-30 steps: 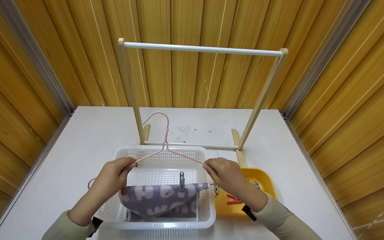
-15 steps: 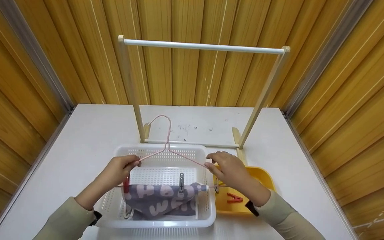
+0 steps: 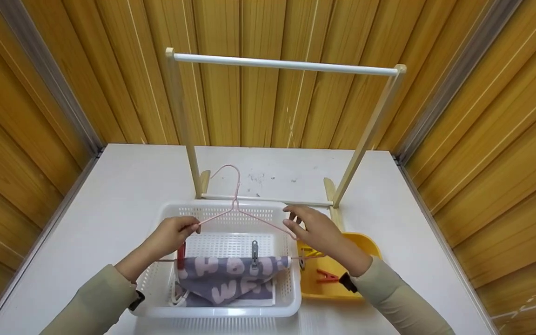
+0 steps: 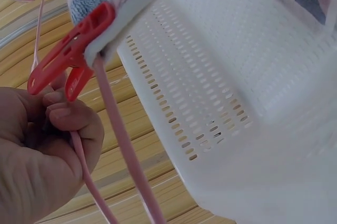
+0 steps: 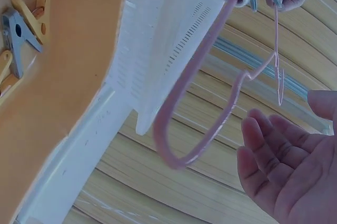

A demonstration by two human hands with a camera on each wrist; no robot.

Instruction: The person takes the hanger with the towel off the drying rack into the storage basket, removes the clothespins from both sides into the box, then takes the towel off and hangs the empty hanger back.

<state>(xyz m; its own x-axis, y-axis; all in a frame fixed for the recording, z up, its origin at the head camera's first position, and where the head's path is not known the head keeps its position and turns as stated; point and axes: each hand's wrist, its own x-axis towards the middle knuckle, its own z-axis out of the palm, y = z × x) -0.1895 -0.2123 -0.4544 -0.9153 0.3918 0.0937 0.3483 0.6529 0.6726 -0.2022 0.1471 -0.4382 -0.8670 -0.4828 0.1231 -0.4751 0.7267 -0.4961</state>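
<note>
A pink wire hanger (image 3: 235, 204) is held above the white basket (image 3: 217, 311), its hook pointing up. My left hand (image 3: 170, 237) pinches its left shoulder between thumb and fingers. Over the bottom bar hangs a grey-purple towel (image 3: 231, 274) with pale letters. A red clothespin (image 4: 73, 45) clips the towel's left side to the bar, and a silver clip (image 3: 254, 253) grips it right of the middle. My right hand (image 3: 317, 228) hovers beside the hanger's right end with relaxed fingers. In the right wrist view that palm (image 5: 300, 176) holds nothing and stands apart from the hanger's bend (image 5: 174, 161).
A wooden rack with a white top bar (image 3: 286, 65) stands behind the basket. On the right, a yellow tray (image 3: 328, 296) holds a red clothespin (image 3: 327, 276) and several others, including yellow ones (image 5: 39, 13) and a grey-blue one (image 5: 21, 37). Wood-patterned walls surround the white table (image 3: 123, 177).
My right hand has let go of the hanger's right shoulder and its fingers have spread. The hanger, still in my left hand, has shifted slightly right and lower in view.
</note>
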